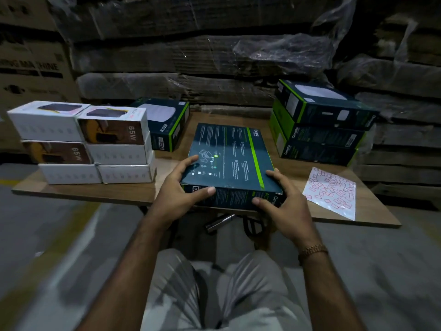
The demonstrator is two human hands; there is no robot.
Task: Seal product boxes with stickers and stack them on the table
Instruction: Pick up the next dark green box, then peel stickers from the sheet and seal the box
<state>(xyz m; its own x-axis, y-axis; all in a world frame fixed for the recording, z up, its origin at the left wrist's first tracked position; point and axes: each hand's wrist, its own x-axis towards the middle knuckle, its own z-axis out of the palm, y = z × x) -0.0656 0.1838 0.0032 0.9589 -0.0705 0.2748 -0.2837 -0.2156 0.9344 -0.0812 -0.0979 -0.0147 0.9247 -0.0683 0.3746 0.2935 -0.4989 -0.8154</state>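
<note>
Bare forearms, gold bracelet (312, 251) on right wrist, light grey trousers (214, 295)

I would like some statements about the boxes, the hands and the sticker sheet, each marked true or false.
1. Both hands grip the dark box at its near end. True: left hand, right hand.
2. The sticker sheet lies left of the held box. False: it lies to its right, on the table.
3. The white boxes stand stacked on the table's left side. True.
4. The stack of dark boxes at the right is one box high. False: three boxes show.
</note>
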